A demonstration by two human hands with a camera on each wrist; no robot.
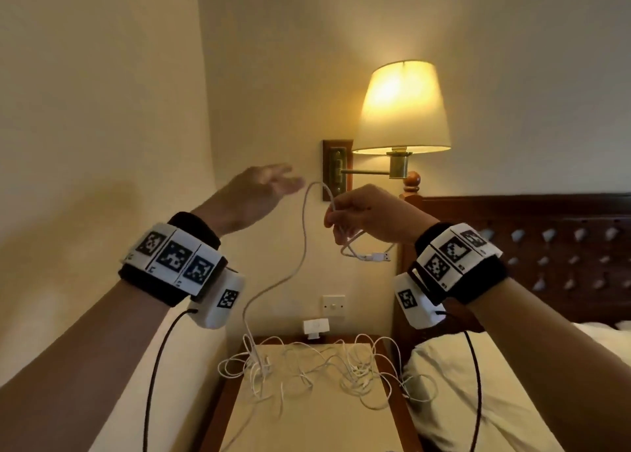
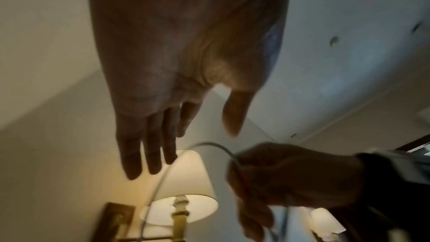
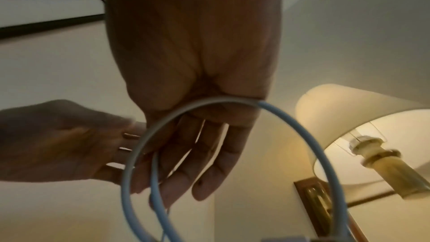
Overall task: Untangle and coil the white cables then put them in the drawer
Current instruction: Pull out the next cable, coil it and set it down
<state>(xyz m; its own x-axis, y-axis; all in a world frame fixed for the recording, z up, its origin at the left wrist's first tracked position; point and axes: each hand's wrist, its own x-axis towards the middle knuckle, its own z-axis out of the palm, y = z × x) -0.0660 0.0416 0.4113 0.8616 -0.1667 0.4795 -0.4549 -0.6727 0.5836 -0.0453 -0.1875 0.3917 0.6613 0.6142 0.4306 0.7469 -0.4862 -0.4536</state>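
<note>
I hold both hands up in front of the wall. My right hand (image 1: 336, 226) grips a small coil of one white cable (image 1: 355, 246), whose USB plug (image 1: 379, 257) dangles below the fist. From that fist the cable arcs up, then drops in a long strand (image 1: 302, 246) to a tangled pile of white cables (image 1: 307, 366) on the nightstand (image 1: 341, 424). My left hand (image 1: 286, 181) hovers open just left of the arc, fingers straight, holding nothing. The left wrist view shows its fingers (image 2: 149, 150) above the cable (image 2: 209, 143). In the right wrist view the coil (image 3: 137, 146) loops across my palm. No drawer is in view.
A lit wall lamp (image 1: 403, 110) on a brass arm hangs just behind my right hand. A dark wooden headboard (image 1: 529, 246) and a pillow (image 1: 461, 400) lie to the right. A wall switch (image 1: 334, 306) and a white plug (image 1: 316, 327) sit above the nightstand.
</note>
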